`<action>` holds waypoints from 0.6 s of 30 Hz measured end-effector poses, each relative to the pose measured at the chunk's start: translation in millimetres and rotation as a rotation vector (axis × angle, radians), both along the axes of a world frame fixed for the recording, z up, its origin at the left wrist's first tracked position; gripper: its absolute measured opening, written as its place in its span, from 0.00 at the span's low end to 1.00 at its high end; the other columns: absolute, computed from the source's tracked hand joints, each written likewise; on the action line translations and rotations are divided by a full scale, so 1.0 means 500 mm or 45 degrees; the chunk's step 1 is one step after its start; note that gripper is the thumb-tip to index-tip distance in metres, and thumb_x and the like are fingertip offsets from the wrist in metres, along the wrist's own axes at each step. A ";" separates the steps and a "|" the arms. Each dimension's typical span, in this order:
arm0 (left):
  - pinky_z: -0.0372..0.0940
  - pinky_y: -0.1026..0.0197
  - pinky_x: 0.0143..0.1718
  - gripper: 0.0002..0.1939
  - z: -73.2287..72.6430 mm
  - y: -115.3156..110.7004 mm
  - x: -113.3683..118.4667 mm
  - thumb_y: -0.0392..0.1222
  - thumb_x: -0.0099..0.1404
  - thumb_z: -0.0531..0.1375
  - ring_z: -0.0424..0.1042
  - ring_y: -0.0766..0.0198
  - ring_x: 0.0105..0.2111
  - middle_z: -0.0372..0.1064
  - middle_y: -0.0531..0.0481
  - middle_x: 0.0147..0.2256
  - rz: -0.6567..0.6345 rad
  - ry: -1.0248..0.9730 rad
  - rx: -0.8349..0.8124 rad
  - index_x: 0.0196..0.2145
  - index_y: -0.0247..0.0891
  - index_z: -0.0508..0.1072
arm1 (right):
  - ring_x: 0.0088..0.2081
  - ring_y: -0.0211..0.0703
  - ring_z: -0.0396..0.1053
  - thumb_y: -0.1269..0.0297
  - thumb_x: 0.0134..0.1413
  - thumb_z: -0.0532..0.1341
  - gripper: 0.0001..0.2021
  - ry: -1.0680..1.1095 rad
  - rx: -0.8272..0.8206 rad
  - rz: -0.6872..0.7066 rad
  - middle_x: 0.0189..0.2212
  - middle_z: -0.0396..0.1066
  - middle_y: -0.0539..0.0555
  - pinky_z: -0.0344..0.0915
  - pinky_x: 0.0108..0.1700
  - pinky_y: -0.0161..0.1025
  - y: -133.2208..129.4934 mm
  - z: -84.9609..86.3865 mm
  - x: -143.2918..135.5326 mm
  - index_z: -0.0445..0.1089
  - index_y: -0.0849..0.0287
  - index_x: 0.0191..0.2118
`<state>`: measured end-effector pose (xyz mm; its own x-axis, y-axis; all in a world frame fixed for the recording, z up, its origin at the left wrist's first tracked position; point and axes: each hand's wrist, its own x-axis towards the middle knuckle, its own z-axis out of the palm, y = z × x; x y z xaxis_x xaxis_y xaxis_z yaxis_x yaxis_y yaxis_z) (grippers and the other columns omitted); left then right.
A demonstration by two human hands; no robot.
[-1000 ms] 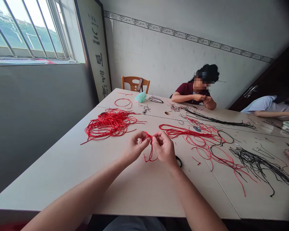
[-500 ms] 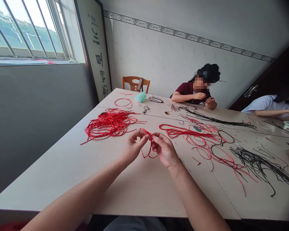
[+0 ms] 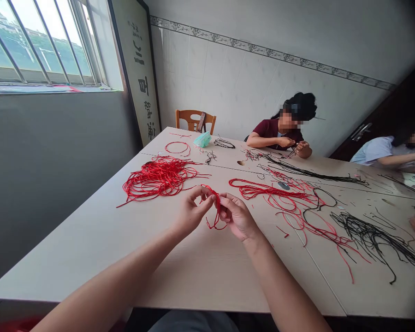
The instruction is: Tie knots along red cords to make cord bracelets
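A knotted red cord (image 3: 217,201) is held up over the table between my two hands, its loose loops and ends hanging below the fingers. My left hand (image 3: 193,207) pinches it between thumb and forefinger. From the other side my right hand (image 3: 238,212) grips the same cord with thumb and fingertips close to the knotted part. The fingers partly hide the knot. Beyond my left hand lies a big tangled heap of red cords (image 3: 162,177). A looped bundle of red cords (image 3: 269,188) lies beyond my right hand.
Black cords (image 3: 373,235) are heaped at the right, with long black strands (image 3: 314,171) farther back. A green plastic bag (image 3: 202,139) and a red coil (image 3: 177,147) sit at the far side. Two people work across the table (image 3: 200,281); a wooden chair (image 3: 195,121) stands behind.
My hands stay almost in place, with the red cord shifting slightly and its hanging ends swinging right. The person at far right has stretched an arm outward.
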<state>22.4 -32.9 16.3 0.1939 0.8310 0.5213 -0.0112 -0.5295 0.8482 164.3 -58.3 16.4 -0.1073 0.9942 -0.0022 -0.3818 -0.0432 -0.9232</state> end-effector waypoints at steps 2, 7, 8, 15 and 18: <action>0.56 0.62 0.34 0.09 0.001 0.000 0.000 0.43 0.59 0.58 0.61 0.66 0.29 0.65 0.52 0.26 0.006 0.007 0.005 0.24 0.37 0.67 | 0.18 0.27 0.51 0.64 0.44 0.62 0.07 -0.008 0.002 0.006 0.22 0.63 0.47 0.44 0.18 0.28 -0.001 0.001 -0.001 0.69 0.61 0.31; 0.56 0.62 0.34 0.09 0.000 0.003 -0.002 0.43 0.59 0.57 0.60 0.67 0.29 0.64 0.52 0.27 0.029 0.013 0.015 0.25 0.37 0.67 | 0.19 0.27 0.53 0.64 0.43 0.61 0.08 -0.056 -0.004 0.042 0.25 0.66 0.49 0.44 0.19 0.29 -0.004 0.007 0.000 0.70 0.61 0.32; 0.57 0.62 0.34 0.09 -0.001 0.003 -0.002 0.43 0.59 0.57 0.60 0.66 0.29 0.65 0.51 0.27 0.026 0.013 0.017 0.25 0.37 0.67 | 0.19 0.27 0.53 0.64 0.43 0.62 0.08 -0.068 -0.007 0.040 0.24 0.65 0.48 0.44 0.19 0.29 -0.004 0.008 0.001 0.69 0.61 0.32; 0.57 0.62 0.34 0.09 -0.001 0.001 -0.002 0.45 0.59 0.57 0.61 0.66 0.30 0.64 0.51 0.26 0.000 0.029 -0.019 0.25 0.37 0.67 | 0.19 0.29 0.52 0.61 0.44 0.63 0.08 -0.186 0.137 -0.164 0.18 0.58 0.45 0.44 0.19 0.29 -0.002 0.004 -0.004 0.67 0.59 0.30; 0.57 0.62 0.33 0.10 -0.002 -0.001 -0.001 0.45 0.59 0.57 0.61 0.66 0.29 0.64 0.52 0.26 -0.021 0.041 -0.038 0.25 0.37 0.67 | 0.18 0.30 0.51 0.60 0.45 0.62 0.08 -0.313 0.258 -0.325 0.17 0.57 0.45 0.46 0.19 0.30 -0.004 0.003 -0.011 0.67 0.58 0.29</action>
